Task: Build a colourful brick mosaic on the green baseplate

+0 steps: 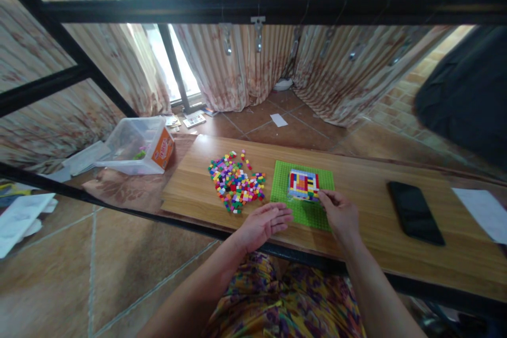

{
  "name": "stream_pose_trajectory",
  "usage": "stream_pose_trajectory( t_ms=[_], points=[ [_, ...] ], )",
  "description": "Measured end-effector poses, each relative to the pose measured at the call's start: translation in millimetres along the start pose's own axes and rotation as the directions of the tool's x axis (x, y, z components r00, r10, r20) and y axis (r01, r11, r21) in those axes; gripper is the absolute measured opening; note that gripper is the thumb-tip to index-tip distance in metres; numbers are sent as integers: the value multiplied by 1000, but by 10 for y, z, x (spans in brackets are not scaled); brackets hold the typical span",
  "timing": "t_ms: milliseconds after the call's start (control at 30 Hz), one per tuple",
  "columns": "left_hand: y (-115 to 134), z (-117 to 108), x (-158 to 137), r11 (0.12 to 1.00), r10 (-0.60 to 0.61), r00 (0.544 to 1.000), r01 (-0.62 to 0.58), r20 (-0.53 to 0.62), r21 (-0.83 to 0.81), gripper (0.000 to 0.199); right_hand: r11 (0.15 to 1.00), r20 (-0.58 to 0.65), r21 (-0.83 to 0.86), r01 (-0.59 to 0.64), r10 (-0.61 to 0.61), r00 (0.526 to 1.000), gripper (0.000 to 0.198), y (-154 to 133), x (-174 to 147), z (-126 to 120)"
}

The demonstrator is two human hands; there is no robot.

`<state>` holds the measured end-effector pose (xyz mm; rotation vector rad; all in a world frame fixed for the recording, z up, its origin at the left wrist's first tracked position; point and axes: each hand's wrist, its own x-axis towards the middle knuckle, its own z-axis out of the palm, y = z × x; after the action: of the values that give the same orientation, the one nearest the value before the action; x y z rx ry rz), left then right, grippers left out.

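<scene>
A small build of coloured toy bricks (303, 185), red, white, yellow and blue, stands on a green studded baseplate (280, 182). My right hand (343, 214) is closed at the build's right front corner, thumb and fingers pinching its edge. Whether a loose brick is also between those fingertips is hidden. My left hand (269, 223) hovers by the baseplate's front left edge, palm turned up and fingers stretched out, holding nothing. Left of the baseplate spreads a pile of loose multicoloured bricks (236, 182).
A black phone (415, 212) lies on the wooden tabletop (372, 195) to the right, with white paper (481, 211) beyond it. At the left stands a clear plastic box (132, 142) with an orange label. A dark metal bar (237, 9) crosses above the table.
</scene>
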<state>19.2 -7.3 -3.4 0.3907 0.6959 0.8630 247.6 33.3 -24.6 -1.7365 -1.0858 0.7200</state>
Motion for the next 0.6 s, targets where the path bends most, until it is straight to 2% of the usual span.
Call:
stream_pose_trajectory(
  t_ms=[300, 467, 600],
  points=[
    [-27, 53, -9, 999, 29, 999, -27, -36, 32, 30, 1000, 22, -23, 15, -14, 1000, 52, 60, 57, -22],
    [-41, 87, -140, 983, 92, 991, -75, -99, 170, 35, 999, 32, 28, -20, 19, 999, 48, 44, 43, -62],
    [35, -23, -298, 941, 191, 966, -128, -177, 313, 33, 990, -37, 138, -28, 34, 999, 49, 82, 15, -54]
  ],
)
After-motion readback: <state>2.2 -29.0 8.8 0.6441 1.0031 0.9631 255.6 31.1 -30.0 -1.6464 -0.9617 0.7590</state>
